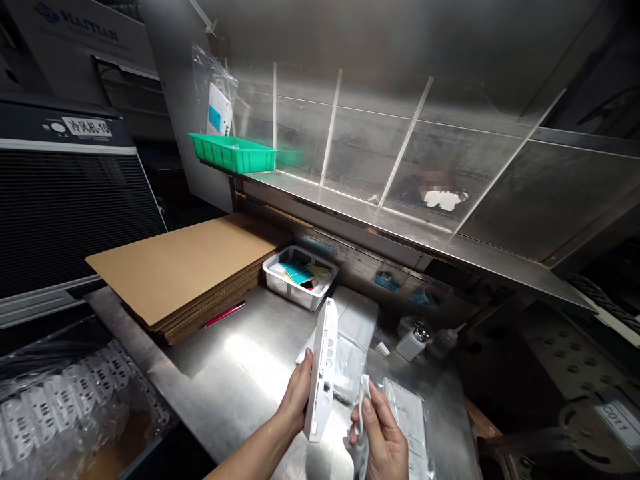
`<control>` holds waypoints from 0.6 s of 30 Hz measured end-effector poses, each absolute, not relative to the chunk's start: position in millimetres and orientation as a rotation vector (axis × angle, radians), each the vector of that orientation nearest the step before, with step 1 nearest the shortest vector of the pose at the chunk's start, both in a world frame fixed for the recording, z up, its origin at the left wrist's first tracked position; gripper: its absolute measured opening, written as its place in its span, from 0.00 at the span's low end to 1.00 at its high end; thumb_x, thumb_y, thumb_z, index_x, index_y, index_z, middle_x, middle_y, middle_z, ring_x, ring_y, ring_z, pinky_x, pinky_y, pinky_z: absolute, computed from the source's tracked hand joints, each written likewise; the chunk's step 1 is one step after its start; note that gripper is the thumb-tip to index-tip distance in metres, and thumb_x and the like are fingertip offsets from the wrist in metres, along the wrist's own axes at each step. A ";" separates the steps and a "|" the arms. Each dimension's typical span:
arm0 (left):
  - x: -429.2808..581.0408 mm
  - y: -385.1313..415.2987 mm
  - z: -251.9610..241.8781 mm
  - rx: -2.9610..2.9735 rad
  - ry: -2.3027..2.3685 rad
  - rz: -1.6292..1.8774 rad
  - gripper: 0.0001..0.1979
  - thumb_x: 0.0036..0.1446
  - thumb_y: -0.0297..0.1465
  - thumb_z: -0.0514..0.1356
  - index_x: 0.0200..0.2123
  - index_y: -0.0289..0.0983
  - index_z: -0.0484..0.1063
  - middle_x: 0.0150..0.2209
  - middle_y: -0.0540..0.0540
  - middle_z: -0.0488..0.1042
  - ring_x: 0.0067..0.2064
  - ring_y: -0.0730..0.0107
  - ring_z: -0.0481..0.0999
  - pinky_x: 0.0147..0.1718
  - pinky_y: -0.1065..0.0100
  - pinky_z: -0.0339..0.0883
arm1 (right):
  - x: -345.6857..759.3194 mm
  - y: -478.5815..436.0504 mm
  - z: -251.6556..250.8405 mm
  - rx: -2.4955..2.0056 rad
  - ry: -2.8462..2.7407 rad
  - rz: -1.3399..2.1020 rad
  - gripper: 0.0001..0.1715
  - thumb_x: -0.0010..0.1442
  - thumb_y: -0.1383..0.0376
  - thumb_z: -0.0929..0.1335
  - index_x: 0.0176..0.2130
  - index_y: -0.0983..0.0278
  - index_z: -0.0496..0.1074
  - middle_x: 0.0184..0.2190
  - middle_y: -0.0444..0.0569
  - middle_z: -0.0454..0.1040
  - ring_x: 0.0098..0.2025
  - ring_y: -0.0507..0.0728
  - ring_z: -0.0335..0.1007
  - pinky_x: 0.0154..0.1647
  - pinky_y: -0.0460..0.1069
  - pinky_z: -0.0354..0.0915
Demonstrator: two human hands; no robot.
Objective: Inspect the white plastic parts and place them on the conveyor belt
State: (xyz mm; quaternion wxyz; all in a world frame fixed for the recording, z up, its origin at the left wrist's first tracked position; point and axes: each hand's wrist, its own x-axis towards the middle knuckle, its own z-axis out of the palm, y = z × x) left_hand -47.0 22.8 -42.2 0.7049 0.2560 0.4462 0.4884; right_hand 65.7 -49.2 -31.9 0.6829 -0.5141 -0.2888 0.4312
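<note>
My left hand (pixel 296 397) is closed around the left side of a white plastic housing (pixel 323 373), which it holds up on edge above the metal table. A row of port cut-outs along the housing's narrow side faces me. Just to the right, my right hand (pixel 383 433) pinches a crumpled white cloth (pixel 364 413) between thumb and fingers. The cloth is apart from the housing. Behind the housing lie flat clear plastic bags (pixel 357 320). Beside my right hand rests a bagged white part (pixel 407 417).
Stacked cardboard sheets (pixel 195 260) and a red pen (pixel 223 314) are on the left of the table (pixel 245 360). A grey basket (pixel 300 297) of small items stands at the back. A dispenser bottle (pixel 414 340) is right. On the shelf sits a green tray (pixel 235 157). Bagged white parts (pixel 65 400) fill the lower left.
</note>
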 end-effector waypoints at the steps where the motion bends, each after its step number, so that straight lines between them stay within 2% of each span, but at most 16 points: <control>1: -47.5 22.7 -43.1 0.571 0.997 1.079 0.29 0.48 0.56 0.53 0.35 0.34 0.69 0.18 0.50 0.70 0.22 0.67 0.69 0.26 0.66 0.63 | 66.4 -49.9 -31.7 -1.147 -0.728 0.924 0.20 0.53 0.55 0.69 0.46 0.58 0.73 0.36 0.48 0.69 0.26 0.50 0.65 0.18 0.44 0.61; 3: -48.3 22.8 -45.2 0.573 1.006 1.065 0.29 0.49 0.56 0.52 0.34 0.33 0.69 0.17 0.52 0.68 0.19 0.70 0.66 0.23 0.68 0.60 | 67.8 -52.2 -30.6 -1.116 -0.986 0.763 0.16 0.57 0.58 0.67 0.46 0.56 0.73 0.37 0.48 0.69 0.28 0.51 0.66 0.22 0.46 0.63; 6: -49.4 23.1 -48.0 0.585 1.010 1.054 0.29 0.50 0.55 0.52 0.36 0.33 0.69 0.19 0.51 0.69 0.21 0.71 0.66 0.23 0.69 0.59 | 68.9 -55.3 -26.7 -1.067 -1.478 0.455 0.13 0.59 0.61 0.65 0.44 0.55 0.73 0.31 0.48 0.70 0.30 0.53 0.66 0.29 0.48 0.64; 9: -50.8 23.1 -48.3 0.608 1.010 1.052 0.30 0.49 0.55 0.52 0.37 0.33 0.69 0.23 0.49 0.71 0.25 0.69 0.69 0.28 0.68 0.62 | 68.3 -52.3 -17.1 -1.045 -1.916 0.193 0.11 0.60 0.63 0.64 0.42 0.57 0.73 0.27 0.47 0.70 0.27 0.53 0.63 0.27 0.48 0.61; 14: -54.6 20.0 -43.4 0.635 0.981 1.055 0.28 0.49 0.53 0.54 0.36 0.33 0.71 0.26 0.48 0.73 0.32 0.66 0.71 0.35 0.68 0.63 | 76.0 -27.6 14.8 -0.798 -2.338 -0.308 0.13 0.62 0.69 0.61 0.44 0.64 0.70 0.30 0.50 0.71 0.28 0.54 0.62 0.27 0.50 0.59; 18: -54.7 13.3 -42.4 0.636 0.892 1.030 0.25 0.50 0.51 0.55 0.36 0.34 0.72 0.26 0.49 0.72 0.31 0.67 0.71 0.34 0.68 0.64 | 91.2 -6.2 35.6 -0.860 -2.410 -0.309 0.19 0.60 0.75 0.60 0.50 0.65 0.67 0.36 0.53 0.70 0.34 0.54 0.63 0.31 0.50 0.62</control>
